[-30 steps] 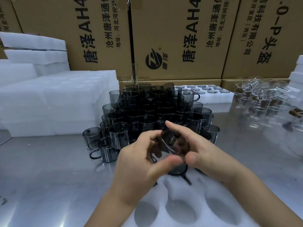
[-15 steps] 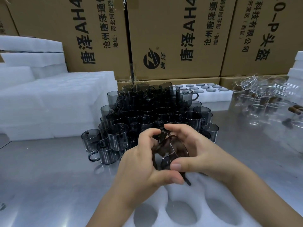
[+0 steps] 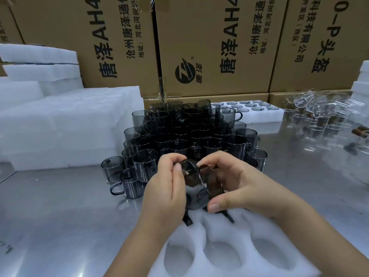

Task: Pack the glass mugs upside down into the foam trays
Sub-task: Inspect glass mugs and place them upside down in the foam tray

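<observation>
Currently, the glass mug (image 3: 196, 179) is held in the air between both hands, just above the far end of the foam tray (image 3: 201, 228) and just in front of the stack of mugs (image 3: 189, 134) on the desk (image 3: 60, 216). The left hand (image 3: 165, 184) pinches it at the handle side with thumb and forefinger. The right hand (image 3: 237, 182) is curled round its body from the other side. The mug's exact orientation cannot be read through the dark glass. Hazard 1: a fingertip pinch on smooth glass is a weak hold. If either hand lets go during turning, the mug may drop onto the tray edge or the metal desk and chip. Hazard 2: the stack stands close behind the knuckles, so a wide turning motion could topple several mugs. Hazard 3: a mug lowered off-centre would probably sit tilted rather than seat rim-down. The three near sockets (image 3: 221, 258) are vacant.
</observation>
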